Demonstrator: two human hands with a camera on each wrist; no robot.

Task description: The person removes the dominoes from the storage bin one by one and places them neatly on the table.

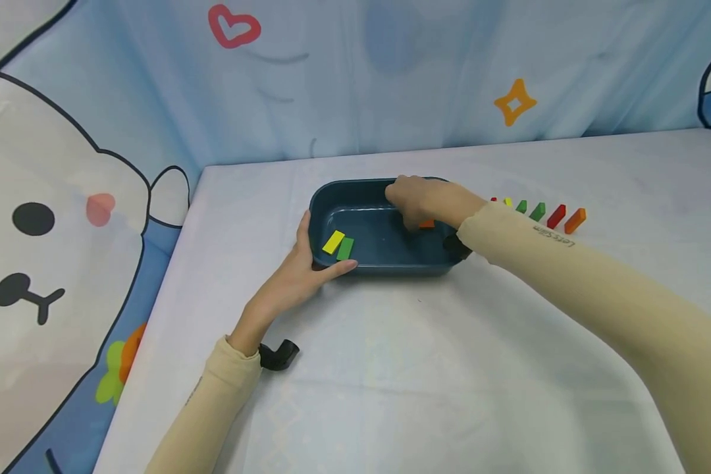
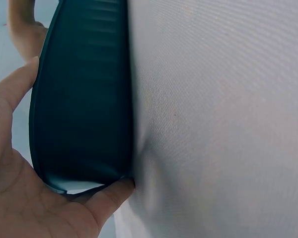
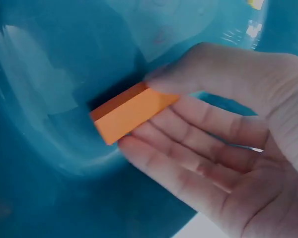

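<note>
A dark teal bin [image 1: 385, 263] stands in the middle of the white table. My left hand [image 1: 308, 260] holds its near left corner, thumb [image 2: 109, 198] against the near wall [image 2: 84, 99] and fingers up the left side. My right hand [image 1: 417, 201] reaches into the right half of the bin and pinches an orange block [image 1: 427, 224] between thumb and fingers [image 3: 188, 148]. The wrist view shows this block [image 3: 131, 111] low over the bin floor. A yellow block [image 1: 334, 241] and a green block [image 1: 345, 248] lie flat side by side in the left half.
To the right of the bin, a row of small standing blocks runs from a green one [image 1: 537, 211] past a red one [image 1: 556, 216] to an orange one [image 1: 575, 220]. A printed blue cloth [image 1: 361, 79] hangs behind the table. The table's left edge [image 1: 154, 316] drops off beside my left arm.
</note>
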